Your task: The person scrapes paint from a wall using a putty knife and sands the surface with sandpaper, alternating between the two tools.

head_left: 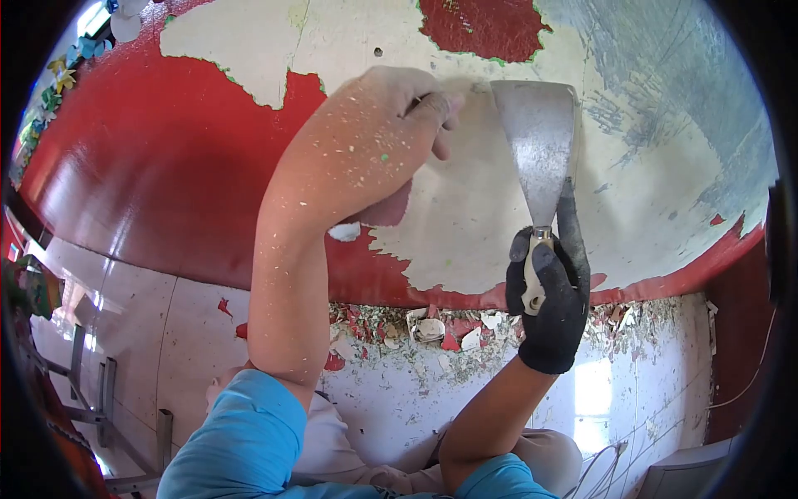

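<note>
My right hand (553, 287), in a black glove, is closed around the pale handle of a scraper (544, 137). One finger stretches along the wide metal blade, whose edge points up against the cream surface (465, 224). Higher and to the left is my bare left hand (407, 112), bent at the wrist and dotted with paint flecks. Its fingers curl together near the blade's left side; whatever they hold, if anything, is hidden. Below that wrist shows a dull red piece (389, 208) with a white bit beside it; I cannot tell whether it is loose.
Glossy red paint (166, 158) covers the curved surface's left side, with ragged edges. Another red patch (482, 29) is at the top. Paint chips (428, 328) litter the tiled floor (199, 333) along the base. Metal legs (106, 399) stand at the left.
</note>
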Demonstrator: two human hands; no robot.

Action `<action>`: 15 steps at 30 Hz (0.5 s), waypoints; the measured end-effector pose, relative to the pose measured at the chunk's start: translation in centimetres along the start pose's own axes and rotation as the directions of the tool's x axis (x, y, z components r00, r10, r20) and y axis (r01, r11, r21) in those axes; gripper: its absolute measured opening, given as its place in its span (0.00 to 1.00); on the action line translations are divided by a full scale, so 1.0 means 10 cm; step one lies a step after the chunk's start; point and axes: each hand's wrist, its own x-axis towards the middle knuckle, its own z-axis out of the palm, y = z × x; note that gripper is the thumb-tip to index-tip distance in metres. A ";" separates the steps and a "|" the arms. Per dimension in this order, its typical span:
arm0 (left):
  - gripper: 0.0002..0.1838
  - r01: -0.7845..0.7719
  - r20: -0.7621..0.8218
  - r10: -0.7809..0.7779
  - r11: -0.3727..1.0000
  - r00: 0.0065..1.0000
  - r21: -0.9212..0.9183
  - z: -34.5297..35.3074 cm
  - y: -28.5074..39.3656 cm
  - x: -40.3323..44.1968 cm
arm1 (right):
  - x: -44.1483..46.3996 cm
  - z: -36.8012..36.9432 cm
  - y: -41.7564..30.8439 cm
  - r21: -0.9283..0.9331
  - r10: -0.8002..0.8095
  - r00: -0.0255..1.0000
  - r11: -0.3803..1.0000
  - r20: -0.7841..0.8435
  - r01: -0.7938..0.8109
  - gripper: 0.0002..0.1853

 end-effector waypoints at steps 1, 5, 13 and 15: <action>0.17 -0.059 0.028 0.059 0.998 0.998 -0.006 0.02 -0.02 0.00 | 0.01 0.05 0.01 0.015 -0.014 1.000 1.000 -0.001 0.014 0.34; 0.17 -0.109 0.037 0.107 0.993 0.994 0.045 0.09 0.09 -0.01 | 0.00 0.17 0.04 0.078 0.029 0.998 0.996 0.051 -0.033 0.36; 0.19 0.134 -0.010 -0.134 0.991 0.991 0.004 -0.03 0.19 -0.03 | 0.08 0.03 0.16 -0.014 0.042 0.995 0.999 0.092 -0.040 0.32; 0.19 0.136 -0.031 -0.136 0.991 0.990 0.001 -0.04 0.18 -0.03 | 0.07 0.05 0.16 -0.001 0.009 0.998 1.000 0.067 -0.009 0.30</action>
